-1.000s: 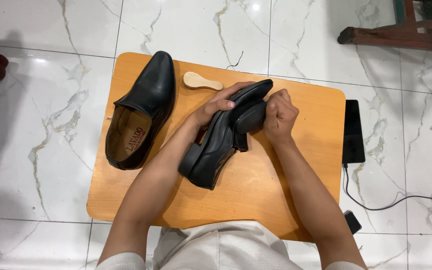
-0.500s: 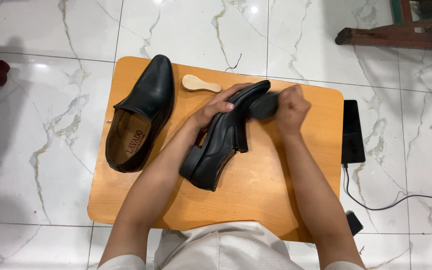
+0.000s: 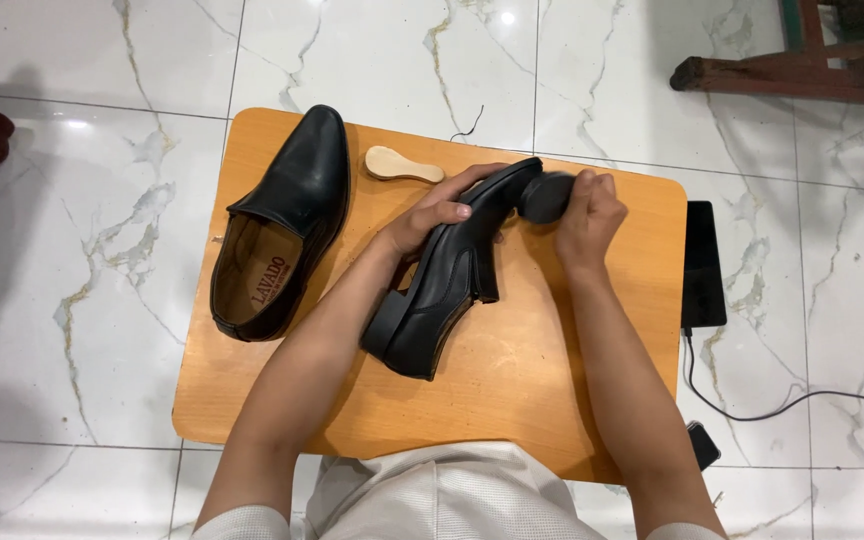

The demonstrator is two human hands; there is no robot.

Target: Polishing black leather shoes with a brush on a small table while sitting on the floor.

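Shoe (image 3: 452,275) in left hand's (image 3: 432,215) grip mid-board; right hand (image 3: 582,215) clasps dark brush (image 3: 544,196).

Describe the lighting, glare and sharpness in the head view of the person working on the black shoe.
Head view: even overhead light; bright glare spots on the marble floor near the top edge and at left; soft shadows under the wooden board; the held shoe and both hands sharp, left hand, right hand; no obvious blur or distortion.
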